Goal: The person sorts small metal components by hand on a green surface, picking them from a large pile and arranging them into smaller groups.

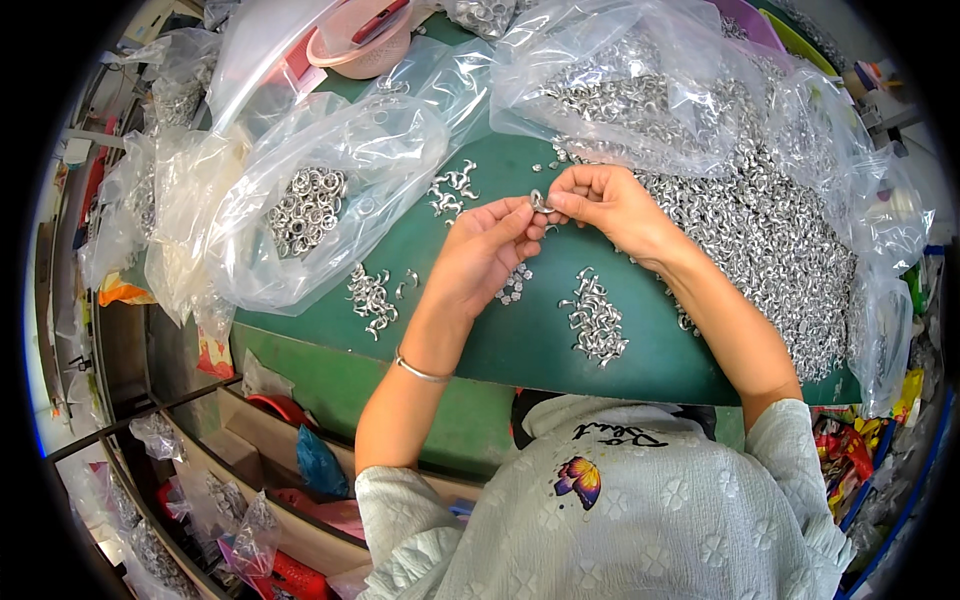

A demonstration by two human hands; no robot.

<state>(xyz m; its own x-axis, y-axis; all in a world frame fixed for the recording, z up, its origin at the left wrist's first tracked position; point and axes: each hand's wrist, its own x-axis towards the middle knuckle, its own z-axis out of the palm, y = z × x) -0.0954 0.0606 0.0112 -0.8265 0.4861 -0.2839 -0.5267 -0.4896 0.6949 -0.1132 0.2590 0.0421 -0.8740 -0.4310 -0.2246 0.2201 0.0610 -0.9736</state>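
The dark green flat tabletop (520, 340) carries everything. On its right side lies a big heap of small silver metal parts (780, 250) on clear plastic sheet. Left of centre of the tabletop is a clear plastic bag w/ silver metal rings inside (310, 205). Near the tabletop front edge are small piles of curved silver metal hooks (595, 320). Above the tabletop middle, left hand (485, 250) & right hand (610, 200) meet. Fingers of both hands are closed in a pinch on one small silver metal piece (540, 202), held in air between them, not touching the tabletop. A thin silver bracelet (420, 370) sits on the left wrist.
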